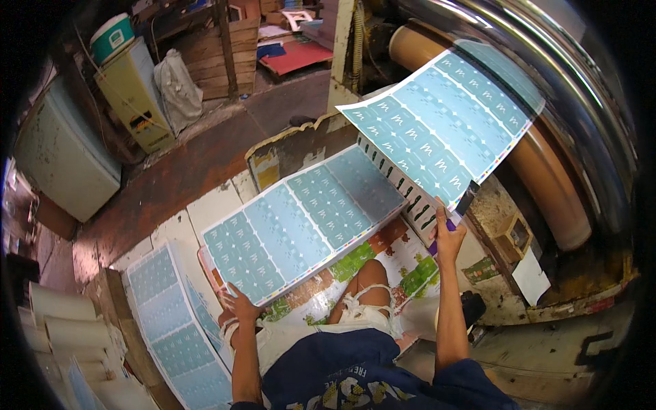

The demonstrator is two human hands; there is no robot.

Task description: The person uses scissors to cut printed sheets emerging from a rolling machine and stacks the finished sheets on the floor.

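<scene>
A thick stack of teal and light-blue printed sheets (301,219) lies before me. My left hand (240,304) rests at its near left corner, fingers spread and holding nothing. To the right, my right hand (449,239) is closed around a purple-handled tool (467,199) with a flat dark end; its exact kind is unclear. Beside that end, a printed sheet (437,126) slopes down from a large machine roller, its lower edge above a row of dark slots. The sheet's far end passes beneath the shiny roller.
Another printed stack (171,321) lies to my left. The machine has a shiny metal roller (547,48) and a brown roller (564,198) at the right. A small wooden box (512,238) sits on its ledge. Beyond stand a yellowish cabinet (133,102) and a teal-and-white container (112,37).
</scene>
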